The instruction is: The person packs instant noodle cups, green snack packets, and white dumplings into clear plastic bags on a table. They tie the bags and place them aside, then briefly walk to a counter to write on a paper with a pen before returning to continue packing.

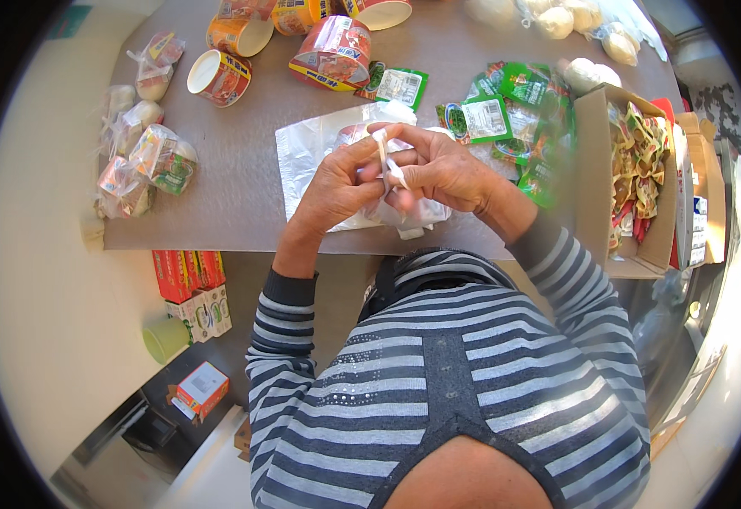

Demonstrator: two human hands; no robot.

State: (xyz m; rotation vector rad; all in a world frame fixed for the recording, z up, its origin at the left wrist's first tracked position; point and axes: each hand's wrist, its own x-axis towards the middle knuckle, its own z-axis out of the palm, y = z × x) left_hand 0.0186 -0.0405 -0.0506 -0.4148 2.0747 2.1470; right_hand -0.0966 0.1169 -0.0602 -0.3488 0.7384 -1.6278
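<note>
Both hands meet over the table, close to its front edge. My left hand pinches one twisted end of a clear plastic bag. The other end is gripped between the thumb and fingers of my right hand. What the bag contains is mostly hidden behind the fingers, though a printed reddish item shows through. Beneath it lie flat white plastic bags. Green food packets are heaped beyond my right hand, and another green packet lies farther forward.
Printed paper noodle cups stand at the far side. Several filled clear bags sit at the left edge. A cardboard box of small sachets borders the right. Bagged white round items lie far right. Boxes are below left.
</note>
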